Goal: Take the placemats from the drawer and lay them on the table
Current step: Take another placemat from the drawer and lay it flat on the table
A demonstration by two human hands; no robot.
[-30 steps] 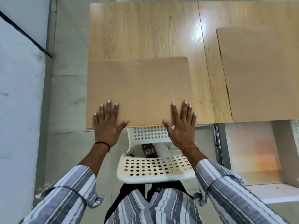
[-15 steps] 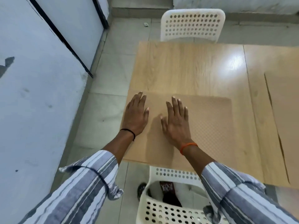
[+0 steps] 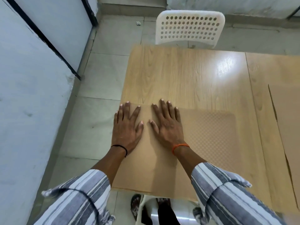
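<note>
A tan textured placemat [image 3: 209, 143] lies flat at the near left corner of the light wooden table [image 3: 183, 75]. My left hand [image 3: 126, 127] rests flat on the mat's left part, fingers straight and spread, fingertips at its far edge. My right hand [image 3: 167, 125] lies flat beside it on the mat, fingers straight, fingertips just past the far edge. A second placemat [image 3: 290, 135] lies on the table at the right, cut off by the frame. The drawer is out of view.
A white perforated chair [image 3: 190, 28] stands at the table's far side. Another white chair [image 3: 164, 213] is at the near edge below my arms, with sandalled feet by it. A pale wall [image 3: 29, 95] and tiled floor [image 3: 100, 78] run along the left.
Both hands slid from the mat's near edge up toward its far left edge and closer together. My head turned left, so the open drawer dropped out of view.
</note>
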